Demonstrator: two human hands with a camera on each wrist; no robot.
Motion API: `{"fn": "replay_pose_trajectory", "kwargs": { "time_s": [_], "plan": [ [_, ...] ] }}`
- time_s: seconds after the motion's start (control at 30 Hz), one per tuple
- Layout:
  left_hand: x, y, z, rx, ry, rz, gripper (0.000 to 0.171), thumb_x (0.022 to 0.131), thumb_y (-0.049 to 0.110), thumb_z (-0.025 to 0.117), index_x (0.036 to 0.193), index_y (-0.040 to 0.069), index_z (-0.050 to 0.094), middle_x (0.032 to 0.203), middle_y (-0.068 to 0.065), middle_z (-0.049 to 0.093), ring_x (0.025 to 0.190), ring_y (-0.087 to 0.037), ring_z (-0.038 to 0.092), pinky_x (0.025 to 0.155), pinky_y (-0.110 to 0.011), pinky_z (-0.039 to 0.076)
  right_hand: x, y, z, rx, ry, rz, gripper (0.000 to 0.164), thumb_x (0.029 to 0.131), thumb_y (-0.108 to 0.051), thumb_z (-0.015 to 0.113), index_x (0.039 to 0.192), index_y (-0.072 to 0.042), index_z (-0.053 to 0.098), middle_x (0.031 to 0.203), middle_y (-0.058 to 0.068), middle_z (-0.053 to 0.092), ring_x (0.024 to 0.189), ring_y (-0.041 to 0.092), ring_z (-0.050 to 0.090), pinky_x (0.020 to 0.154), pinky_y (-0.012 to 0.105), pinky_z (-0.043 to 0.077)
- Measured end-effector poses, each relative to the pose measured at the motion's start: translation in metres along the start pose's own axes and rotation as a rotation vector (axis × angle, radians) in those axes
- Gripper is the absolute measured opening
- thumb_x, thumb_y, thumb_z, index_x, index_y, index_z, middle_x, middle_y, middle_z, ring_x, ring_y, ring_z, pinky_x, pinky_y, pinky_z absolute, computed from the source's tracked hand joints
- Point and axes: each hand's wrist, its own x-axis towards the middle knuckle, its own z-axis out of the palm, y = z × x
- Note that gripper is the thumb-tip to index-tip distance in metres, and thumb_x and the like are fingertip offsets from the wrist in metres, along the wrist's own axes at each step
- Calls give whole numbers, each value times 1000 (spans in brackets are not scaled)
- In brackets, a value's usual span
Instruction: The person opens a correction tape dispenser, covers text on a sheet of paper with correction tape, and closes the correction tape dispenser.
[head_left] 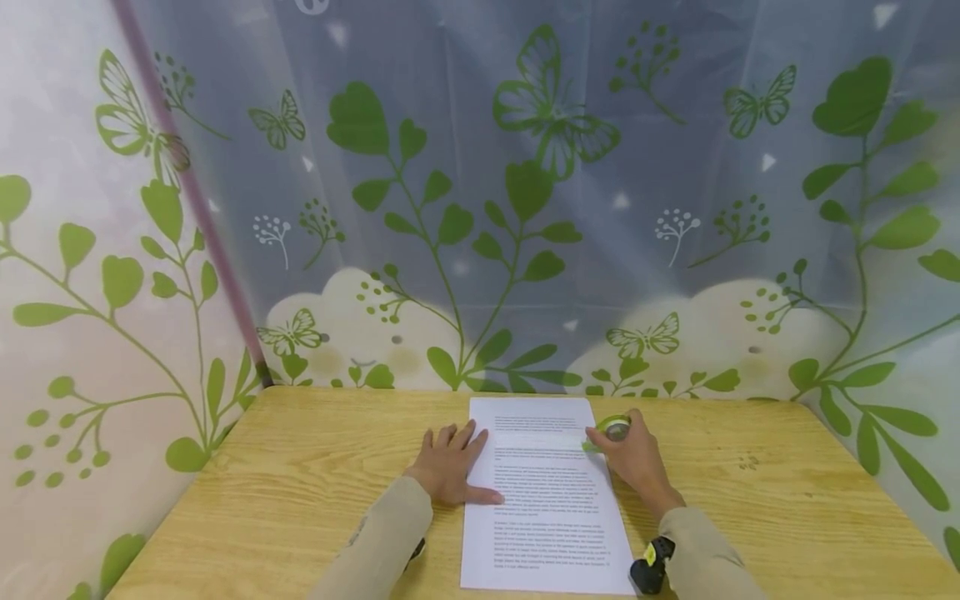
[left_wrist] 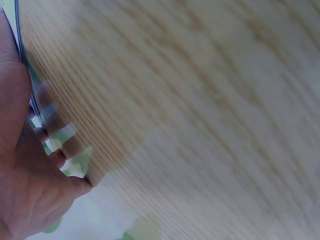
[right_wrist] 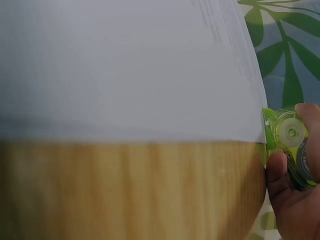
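Note:
A printed sheet of paper lies on the wooden table, several blocks of small text on it. My left hand rests with spread fingers on its left edge, the thumb lying over the text; the left wrist view shows this hand from the side. Between thumb and fingers my right hand holds a green, see-through correction tape at the paper's right edge, its tip at the upper part of the text. A round reel shows inside the correction tape in the right wrist view, with my right hand around it.
The light wooden table reaches to a hanging curtain with green leaves and butterflies at the back. A black wrist device sits at my right cuff, just over the paper's lower right corner.

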Motion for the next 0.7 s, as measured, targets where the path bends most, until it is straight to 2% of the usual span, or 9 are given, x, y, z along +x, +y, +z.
{"fn": "replay_pose_trajectory", "kwargs": {
  "time_s": [0.57,0.7],
  "plan": [
    [0,0,0,-8,-2,-4,105,74,82,48,153,15,25,156,-11,20,138,-39,23,105,-63,18,0,1,-2,29,-10,1,60,87,-41,69,116,1,37,95,16,56,75,23,53,59,32,41],
    [1,-2,3,13,-8,1,106,75,83,46,153,16,23,157,-11,18,139,-39,22,105,-63,18,0,8,-2,126,-17,7,64,87,-45,67,118,1,37,92,14,57,72,20,55,60,31,45]
  ]
}}
